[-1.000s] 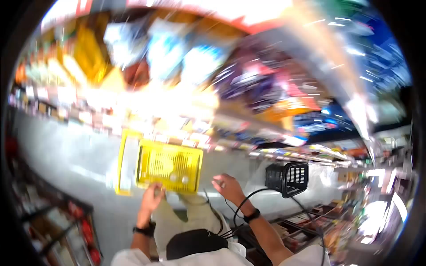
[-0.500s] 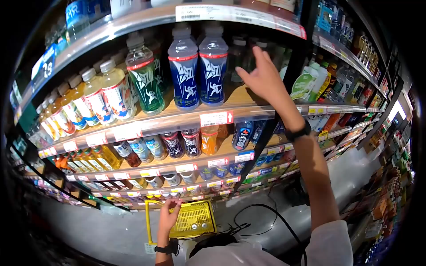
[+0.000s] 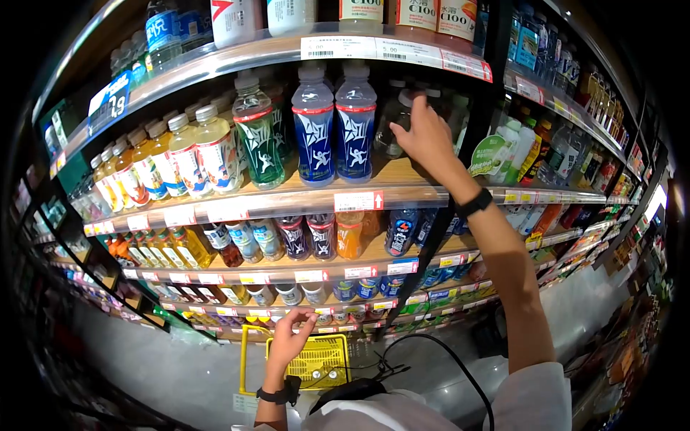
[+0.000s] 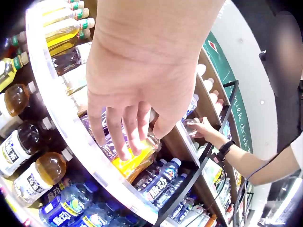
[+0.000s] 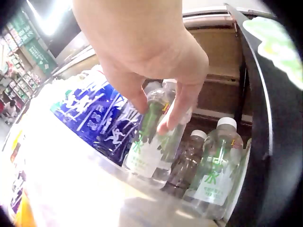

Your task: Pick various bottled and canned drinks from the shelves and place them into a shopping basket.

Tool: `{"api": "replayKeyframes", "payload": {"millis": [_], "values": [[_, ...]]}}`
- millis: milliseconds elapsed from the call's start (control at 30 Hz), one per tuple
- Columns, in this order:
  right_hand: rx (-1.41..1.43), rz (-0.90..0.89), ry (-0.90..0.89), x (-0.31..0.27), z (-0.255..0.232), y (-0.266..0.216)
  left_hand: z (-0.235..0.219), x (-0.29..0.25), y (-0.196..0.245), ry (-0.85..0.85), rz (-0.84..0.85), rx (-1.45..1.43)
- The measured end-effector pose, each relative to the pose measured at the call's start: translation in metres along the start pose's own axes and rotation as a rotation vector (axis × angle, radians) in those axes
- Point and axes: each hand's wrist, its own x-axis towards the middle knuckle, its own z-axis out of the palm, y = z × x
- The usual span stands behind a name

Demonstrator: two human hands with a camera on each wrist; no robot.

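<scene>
In the head view my right hand (image 3: 430, 140) reaches onto the upper middle shelf. The right wrist view has its thumb and fingers on either side of the upper part of a clear water bottle (image 5: 147, 153) with a white label and green characters. This bottle stands at the shelf's front, its cap partly covered by the hand. Two blue-labelled drink bottles (image 3: 313, 136) are to its left. My left hand (image 3: 290, 343) hangs low above a yellow shopping basket (image 3: 334, 353), fingers loosely bent and holding nothing. In the left wrist view its fingers overlap bottles on a lower shelf.
A green-labelled bottle (image 3: 259, 136) and a row of juice bottles (image 3: 180, 158) fill the shelf's left. Right of the water bottle stands another water bottle (image 5: 213, 175) beside a black upright (image 5: 260, 109). Price labels line the shelf edge (image 3: 287, 205). A black cable (image 3: 460, 366) loops near the floor.
From over the floor, my right hand has risen to the shelf and closed in on the clear bottle. The view has swung up to the shelves. My left hand stays low near the basket.
</scene>
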Motion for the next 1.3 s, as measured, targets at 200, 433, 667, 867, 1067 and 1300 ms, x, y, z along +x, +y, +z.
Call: {"api": "replayKeyframes", "payload": {"millis": [200,433,667,867,1067,1300], "values": [[0.200,-0.178,0.371,-0.071,-0.043,-0.021,0.011,0.014,0.025,-0.011,0.085,-0.018],[0.909,-0.149,-0.137,-0.162,-0.072,-0.054,0.033,0.021,0.053,-0.317,-0.063,-0.966],[0.808,-0.158,-0.796,-0.255,0.021,-0.091,0.035,-0.033,-0.063,-0.316,-0.388,-1.123],[0.903,0.178,-1.423,-0.314,0.141,-0.112,0.006,-0.101,-0.177,-0.305,-0.804,-1.280],[0.651,0.054,-1.809,-0.419,0.268,-0.145,0.005,-0.170,-0.304,-0.340,-0.926,-1.141],[0.616,0.114,-1.668,-0.582,0.362,-0.153,-0.003,-0.209,-0.390,0.153,-1.190,-0.655]]}}
